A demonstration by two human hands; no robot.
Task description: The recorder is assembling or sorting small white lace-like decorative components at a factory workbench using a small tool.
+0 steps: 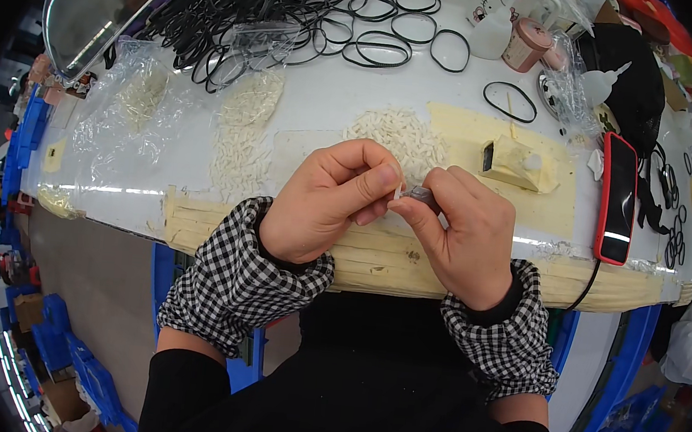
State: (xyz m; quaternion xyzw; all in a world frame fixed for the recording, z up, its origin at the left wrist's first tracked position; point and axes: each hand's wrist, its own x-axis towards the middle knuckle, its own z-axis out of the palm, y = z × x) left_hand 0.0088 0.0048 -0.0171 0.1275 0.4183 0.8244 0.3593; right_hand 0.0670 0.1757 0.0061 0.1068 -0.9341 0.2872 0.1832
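Note:
Above the table's front edge my two hands meet, fingertips nearly touching. My left hand (333, 198) is closed in a pinch on a small white piece (398, 192), its end showing between thumb and fingers. Closed as well, my right hand (469, 232) grips a small grey, flat object (423, 195) against that piece; its exact kind is mostly hidden by the fingers. Just beyond the hands lies a heap of similar white pieces (399, 136). A second spread of white pieces (239, 156) lies to the left, partly under a clear bag.
Black rubber rings (379, 48) pile up at the back. A phone in a red case (616, 200) lies at right, its cable hanging over the edge. A tape-wrapped block (522, 164) sits on yellow tape. A clear plastic bag (127, 112) and a pink tub (526, 46) also stand about.

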